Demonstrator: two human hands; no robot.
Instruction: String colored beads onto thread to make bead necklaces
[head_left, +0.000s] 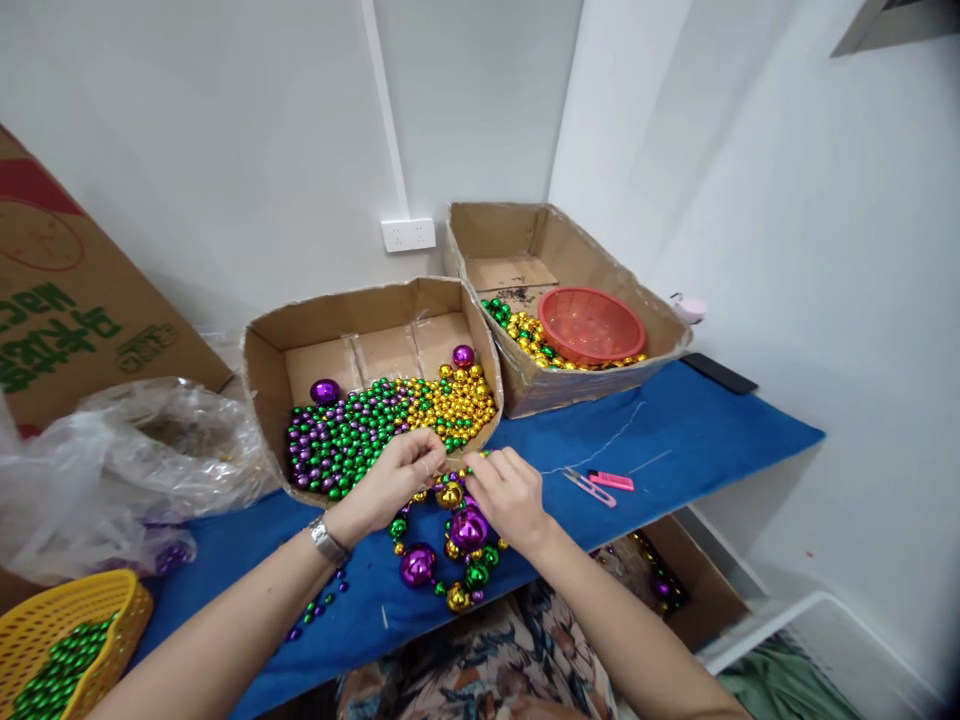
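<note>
My left hand (401, 470), with a silver watch (328, 540) on its wrist, is closed in a pinch on a thin pale thread. Close beside it, my right hand (510, 492) has its fingers curled together at the end of a bead strand. The bead strand (469, 527) lies below both hands at the table's front edge, with large purple, gold and green shiny balls between smaller beads. My right hand's fingertips cover its top end. From there a loose thread (600, 445) runs right across the blue cloth.
Behind my hands stands a cardboard box (262, 400) of beads; another box (540, 390) holds beads and a red basket (592, 320). Pink thread snips (591, 488) and a pink lighter (611, 480) lie right. A yellow basket (127, 620) and plastic bag (82, 480) are left.
</note>
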